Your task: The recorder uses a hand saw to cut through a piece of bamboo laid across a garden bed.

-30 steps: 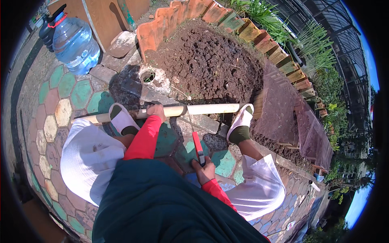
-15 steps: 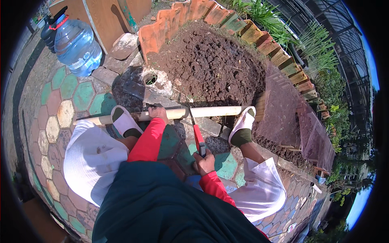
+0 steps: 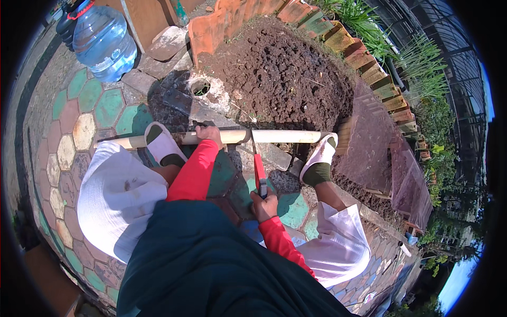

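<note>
A pale wooden pole (image 3: 285,136) lies crosswise in front of me, between my two feet. The left slipper (image 3: 158,141) overlaps it, and its right end meets the right slipper (image 3: 320,152). My left hand (image 3: 209,133) is closed over the pole, left of its middle. In my right hand (image 3: 265,205), the fingers wrap the handle of a red-and-black hand saw (image 3: 259,170). Its thin dark blade crosses the pole just right of my left hand. How deep the blade sits in the wood cannot be made out.
Beyond the pole is a bed of dark soil (image 3: 290,79), edged by upright orange and yellow tiles (image 3: 211,33). A large blue water bottle (image 3: 103,45) stands at the far left. Colored hexagonal pavers (image 3: 84,132) cover the ground. A clear plastic sheet (image 3: 367,132) lies to the right.
The view has shifted slightly, so the soil bed and bottle sit higher. The saw stands a little more upright. My left hand keeps its hold on the pole.
</note>
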`<state>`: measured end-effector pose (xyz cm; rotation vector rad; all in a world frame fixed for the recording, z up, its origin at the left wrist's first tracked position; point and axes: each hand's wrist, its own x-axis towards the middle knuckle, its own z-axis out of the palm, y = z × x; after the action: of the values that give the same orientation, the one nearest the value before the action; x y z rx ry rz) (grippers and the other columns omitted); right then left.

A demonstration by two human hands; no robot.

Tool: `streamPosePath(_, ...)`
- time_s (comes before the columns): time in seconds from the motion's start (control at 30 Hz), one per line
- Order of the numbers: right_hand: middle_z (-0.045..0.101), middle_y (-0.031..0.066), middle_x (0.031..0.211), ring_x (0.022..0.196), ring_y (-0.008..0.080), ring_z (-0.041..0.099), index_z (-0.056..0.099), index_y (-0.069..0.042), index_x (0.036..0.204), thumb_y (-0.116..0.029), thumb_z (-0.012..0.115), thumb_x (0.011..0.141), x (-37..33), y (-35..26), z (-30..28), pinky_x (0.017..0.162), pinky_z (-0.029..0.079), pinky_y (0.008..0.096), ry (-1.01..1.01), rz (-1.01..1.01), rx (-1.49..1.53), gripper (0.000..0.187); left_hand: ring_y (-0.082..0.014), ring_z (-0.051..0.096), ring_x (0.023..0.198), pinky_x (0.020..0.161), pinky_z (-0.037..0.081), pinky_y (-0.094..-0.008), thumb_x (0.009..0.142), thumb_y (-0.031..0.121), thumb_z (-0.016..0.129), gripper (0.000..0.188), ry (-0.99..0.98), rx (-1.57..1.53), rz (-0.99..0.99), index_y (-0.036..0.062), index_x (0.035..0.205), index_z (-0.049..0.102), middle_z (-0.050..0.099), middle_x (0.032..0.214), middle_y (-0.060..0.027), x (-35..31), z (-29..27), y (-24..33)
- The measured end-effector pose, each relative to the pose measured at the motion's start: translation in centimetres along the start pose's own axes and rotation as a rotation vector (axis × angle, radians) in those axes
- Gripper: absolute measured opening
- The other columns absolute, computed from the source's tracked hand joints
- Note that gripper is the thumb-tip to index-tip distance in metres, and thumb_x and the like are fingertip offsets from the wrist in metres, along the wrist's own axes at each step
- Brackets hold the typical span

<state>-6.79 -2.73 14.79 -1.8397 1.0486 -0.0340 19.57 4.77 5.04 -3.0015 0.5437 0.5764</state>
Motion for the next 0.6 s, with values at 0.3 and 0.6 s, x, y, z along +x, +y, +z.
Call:
streamPosePath(0.3,0.055,0.0078,0.059,0.055,0.0152,0.051,0.056,0.002,0.080,-0.019,0.065,0.072,-0.8,-1.2,-0.7,0.054,0.041,0.0336,-0.010,0.096,0.108,0.024,-0.0255,0.060,0.094,0.089,0.031,-0.0362,0.060,0.024,0.068,0.025,-0.018,-0.034,-0.026,0.0152,0.083,0.069,0.067,0.093,-0.0080,-0.2,-0.7,0.4)
streamPosePath(0.6,0.049,0.0002,0.055,0.049,0.0090,0.044,0.054,-0.001,0.077,-0.011,0.066,0.072,-1.1,-0.3,-1.7,0.045,0.034,0.0281,0.050,-0.061,-0.059,0.016,-0.0234,0.060,0.090,0.079,0.031,-0.0391,0.061,0.019,0.066,0.014,-0.004,-0.012,-0.004,0.0187,0.075,0.070,0.068,0.085,-0.0051,1.5,2.6,1.6)
